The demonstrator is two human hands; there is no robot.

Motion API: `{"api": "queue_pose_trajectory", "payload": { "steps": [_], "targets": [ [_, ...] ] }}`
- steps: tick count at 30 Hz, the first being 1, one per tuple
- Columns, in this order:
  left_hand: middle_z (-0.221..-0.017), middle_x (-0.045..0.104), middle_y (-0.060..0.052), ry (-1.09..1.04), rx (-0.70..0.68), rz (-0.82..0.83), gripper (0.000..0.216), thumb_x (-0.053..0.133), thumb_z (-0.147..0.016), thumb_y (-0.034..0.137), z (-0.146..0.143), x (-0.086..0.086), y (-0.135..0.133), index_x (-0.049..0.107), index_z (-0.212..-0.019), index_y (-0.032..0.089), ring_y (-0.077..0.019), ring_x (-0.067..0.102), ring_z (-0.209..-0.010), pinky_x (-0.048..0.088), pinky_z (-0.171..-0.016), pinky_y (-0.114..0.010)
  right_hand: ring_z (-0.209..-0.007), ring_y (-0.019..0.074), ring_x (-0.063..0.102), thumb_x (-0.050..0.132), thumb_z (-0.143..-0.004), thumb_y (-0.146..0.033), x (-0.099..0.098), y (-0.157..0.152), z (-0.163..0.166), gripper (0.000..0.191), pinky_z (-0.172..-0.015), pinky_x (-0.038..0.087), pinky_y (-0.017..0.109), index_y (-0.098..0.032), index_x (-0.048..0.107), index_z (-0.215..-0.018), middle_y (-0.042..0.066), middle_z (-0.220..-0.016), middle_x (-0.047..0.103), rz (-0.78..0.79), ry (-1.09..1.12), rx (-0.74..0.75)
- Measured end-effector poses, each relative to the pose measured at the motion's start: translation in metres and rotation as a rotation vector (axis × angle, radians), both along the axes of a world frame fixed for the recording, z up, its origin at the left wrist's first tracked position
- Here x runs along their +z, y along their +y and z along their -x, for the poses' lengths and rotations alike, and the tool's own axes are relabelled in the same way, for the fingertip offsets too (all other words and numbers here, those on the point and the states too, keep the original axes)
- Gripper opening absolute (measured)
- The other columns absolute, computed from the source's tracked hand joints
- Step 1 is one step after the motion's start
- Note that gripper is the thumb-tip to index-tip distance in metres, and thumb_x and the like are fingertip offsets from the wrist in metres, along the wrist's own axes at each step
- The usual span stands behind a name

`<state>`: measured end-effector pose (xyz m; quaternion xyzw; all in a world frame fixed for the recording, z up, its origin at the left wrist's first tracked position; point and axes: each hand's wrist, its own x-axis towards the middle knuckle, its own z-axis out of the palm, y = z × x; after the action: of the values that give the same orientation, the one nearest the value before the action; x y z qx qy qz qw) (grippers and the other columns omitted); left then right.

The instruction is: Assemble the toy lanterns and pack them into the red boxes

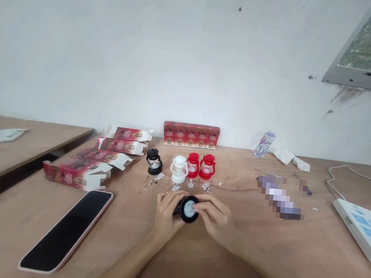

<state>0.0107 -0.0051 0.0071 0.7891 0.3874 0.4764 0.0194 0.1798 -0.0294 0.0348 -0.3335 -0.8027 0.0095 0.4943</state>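
Note:
My left hand is closed round a small black toy lantern, which is tipped so that its underside faces me. A pale round disc with small dark marks sits inside the black base ring. My right hand grips the ring's right side, its fingertips touching the disc's edge; whether a tiny part is between them is hidden. Behind my hands stand another black lantern, a white lantern and two red lanterns. Thin wire handles and small pale pieces lie in front of them.
Upright red boxes line the wall, and opened red boxes lie at left. A phone is near left. At right are a screwdriver-like thin tool, a blurred purple item, a bottle, tissues and a power strip.

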Motion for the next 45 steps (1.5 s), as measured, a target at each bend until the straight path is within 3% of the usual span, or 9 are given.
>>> {"api": "queue_pose_trajectory", "payload": {
  "steps": [9,26,32,36,40,45],
  "targets": [
    [-0.088,0.070,-0.004,0.006,-0.002,-0.099,0.017,0.046,-0.087,0.031,-0.001,-0.001,0.000,0.057,-0.093,0.020,-0.0188,0.064,-0.078,0.033,-0.069,-0.032,-0.085,0.0128,0.065,0.044,-0.087,-0.006,-0.004,-0.012,0.003,0.020,-0.076,0.053,0.021,-0.017,0.060,-0.086,0.008,-0.090,0.066,-0.137,-0.049,-0.097],
    [-0.089,0.070,-0.004,0.026,0.000,-0.077,0.014,0.047,-0.085,0.026,-0.001,0.000,-0.001,0.058,-0.091,0.020,-0.0190,0.064,-0.078,0.032,-0.070,-0.031,-0.089,0.0152,0.065,0.042,-0.087,-0.006,-0.007,-0.013,0.003,0.020,-0.077,0.054,0.025,-0.017,0.059,-0.087,0.010,-0.093,0.065,-0.101,-0.050,-0.097],
    [-0.095,0.070,-0.004,0.022,-0.026,-0.091,0.012,0.051,-0.083,0.022,0.001,0.003,0.000,0.060,-0.092,0.020,-0.0177,0.064,-0.083,0.029,-0.074,-0.031,-0.089,0.0147,0.066,0.046,-0.088,-0.008,-0.012,-0.003,-0.013,0.019,-0.078,0.054,0.025,-0.017,0.059,-0.097,0.008,-0.091,0.069,-0.102,-0.050,-0.042],
    [-0.096,0.070,-0.005,0.023,-0.016,-0.070,0.014,0.052,-0.081,0.019,0.001,0.003,0.000,0.059,-0.092,0.020,-0.0180,0.064,-0.084,0.029,-0.074,-0.032,-0.086,0.0178,0.066,0.045,-0.089,-0.012,-0.032,0.023,-0.041,0.019,-0.077,0.053,0.031,-0.019,0.060,-0.098,0.007,-0.089,0.069,-0.115,-0.041,-0.203],
    [-0.095,0.070,-0.005,0.040,-0.058,-0.073,0.015,0.050,-0.081,0.018,-0.001,0.004,-0.003,0.060,-0.092,0.020,-0.0177,0.064,-0.083,0.028,-0.076,-0.033,-0.082,0.0214,0.063,0.041,-0.091,-0.019,-0.053,0.052,-0.070,0.020,-0.075,0.052,0.036,-0.018,0.061,-0.091,0.008,-0.082,0.067,-0.042,-0.157,-0.483],
    [-0.096,0.070,-0.004,0.068,-0.079,-0.077,0.015,0.051,-0.082,0.018,-0.002,0.004,-0.004,0.061,-0.092,0.022,-0.0170,0.063,-0.083,0.028,-0.079,-0.033,-0.089,0.0256,0.059,0.038,-0.089,-0.019,-0.064,0.070,-0.088,0.024,-0.077,0.049,0.040,-0.017,0.061,-0.093,0.011,-0.087,0.067,0.026,-0.225,-0.575]
  ]
}}
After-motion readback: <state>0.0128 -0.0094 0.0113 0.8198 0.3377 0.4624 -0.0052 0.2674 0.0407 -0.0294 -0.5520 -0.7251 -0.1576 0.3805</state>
